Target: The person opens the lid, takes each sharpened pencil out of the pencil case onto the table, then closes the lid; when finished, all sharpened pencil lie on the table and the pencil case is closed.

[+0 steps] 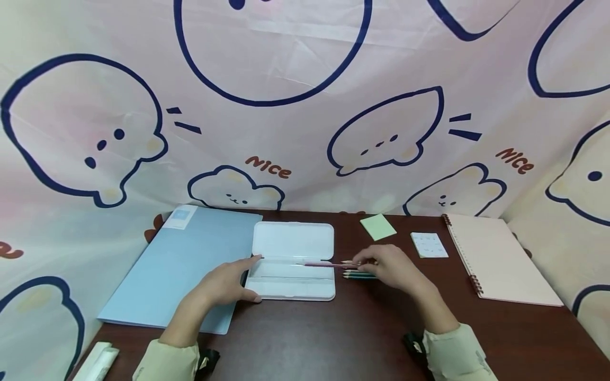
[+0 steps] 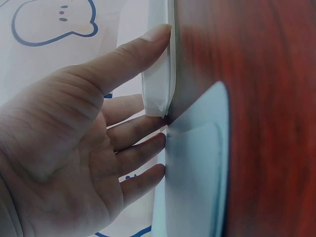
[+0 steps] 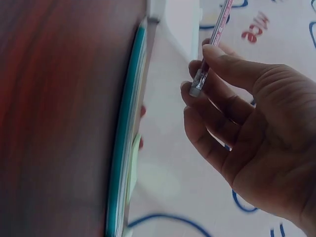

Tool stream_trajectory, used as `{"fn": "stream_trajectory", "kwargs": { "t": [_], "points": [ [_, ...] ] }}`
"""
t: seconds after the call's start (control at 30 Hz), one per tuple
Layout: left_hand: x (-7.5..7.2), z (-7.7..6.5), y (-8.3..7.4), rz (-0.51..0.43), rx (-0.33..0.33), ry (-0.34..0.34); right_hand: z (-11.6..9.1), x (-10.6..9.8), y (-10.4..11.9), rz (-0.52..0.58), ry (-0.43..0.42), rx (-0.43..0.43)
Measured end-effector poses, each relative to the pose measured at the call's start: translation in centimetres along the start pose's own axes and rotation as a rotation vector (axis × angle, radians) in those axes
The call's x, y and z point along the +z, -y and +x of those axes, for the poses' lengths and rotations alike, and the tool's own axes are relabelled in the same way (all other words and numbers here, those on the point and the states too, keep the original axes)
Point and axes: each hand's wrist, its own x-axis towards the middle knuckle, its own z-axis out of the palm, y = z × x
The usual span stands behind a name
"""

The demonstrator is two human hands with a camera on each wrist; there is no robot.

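Observation:
A white pencil case (image 1: pixel 293 291) lies with its lid (image 1: pixel 293 241) folded back. My left hand (image 1: pixel 224 283) grips its left end, thumb at the near corner and index finger by the hinge; in the left wrist view the thumb lies along the case's side (image 2: pixel 157 89). Between thumb and fingers my right hand (image 1: pixel 393 267) pinches a reddish-pink pencil (image 1: pixel 324 264) near its blunt end, which shows in the right wrist view (image 3: pixel 217 29). Its tip points left over the open case. Below that hand, several pencils (image 1: pixel 353 274), green ones (image 3: pixel 127 108) among them, lie on the table.
A light blue folder (image 1: pixel 190 259) lies left of the case. Green sticky notes (image 1: pixel 378 226), a small white notepad (image 1: pixel 429 245) and a spiral notebook (image 1: pixel 500 259) lie at the right. A white object (image 1: pixel 97 362) is at the lower left. A printed cloth hangs behind the dark table (image 1: pixel 305 338).

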Motion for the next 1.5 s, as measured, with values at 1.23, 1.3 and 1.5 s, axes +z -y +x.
{"fn": "stream_trajectory", "kwargs": {
  "t": [1.23, 1.3, 1.5],
  "points": [
    [0.1, 0.0, 0.1, -0.004, -0.006, 0.009, -4.7, -3.1, -6.5, -0.06, 0.226, 0.285],
    [0.1, -0.1, 0.0, -0.001, -0.005, 0.002, -4.8, -2.9, -6.5, -0.058, 0.23, 0.295],
    [0.1, 0.0, -0.1, 0.007, -0.002, -0.009, -4.7, -2.6, -6.6, -0.083, 0.224, 0.301]
  ]
}}
